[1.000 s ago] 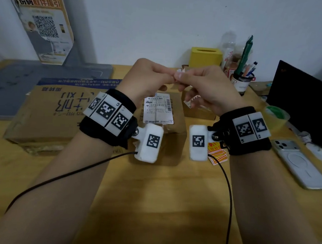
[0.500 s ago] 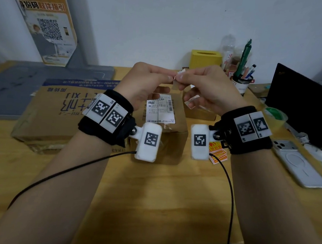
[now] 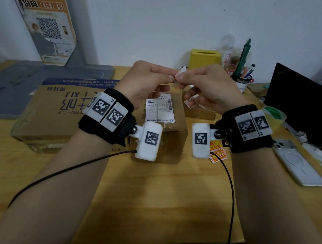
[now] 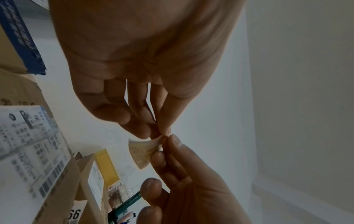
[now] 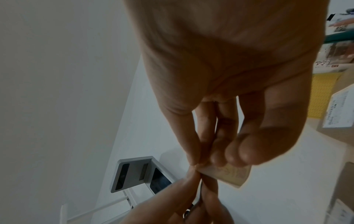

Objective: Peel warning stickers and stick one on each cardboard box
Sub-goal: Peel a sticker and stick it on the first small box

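Observation:
Both hands are raised over the desk with their fingertips meeting on one small warning sticker (image 3: 183, 70). My left hand (image 3: 167, 77) pinches a corner of it, and my right hand (image 3: 183, 78) pinches it from the other side. In the left wrist view the sticker (image 4: 142, 153) curls below the left fingertips (image 4: 159, 133). In the right wrist view the sticker (image 5: 229, 174) pokes out under the right thumb. A medium cardboard box (image 3: 161, 133) with a shipping label stands under the hands. A large flat box (image 3: 56, 110) lies to the left and a small box (image 3: 200, 112) to the right.
A pile of red-and-yellow stickers (image 3: 218, 154) lies on the wooden desk (image 3: 159, 199) by my right wrist. A phone (image 3: 298, 163) and a black laptop (image 3: 302, 103) sit at the right. A yellow box (image 3: 204, 60) and a pen cup (image 3: 241, 80) stand at the back.
Both hands have stayed pinched together on the sticker and risen slightly. A white corner now shows above the fingertips.

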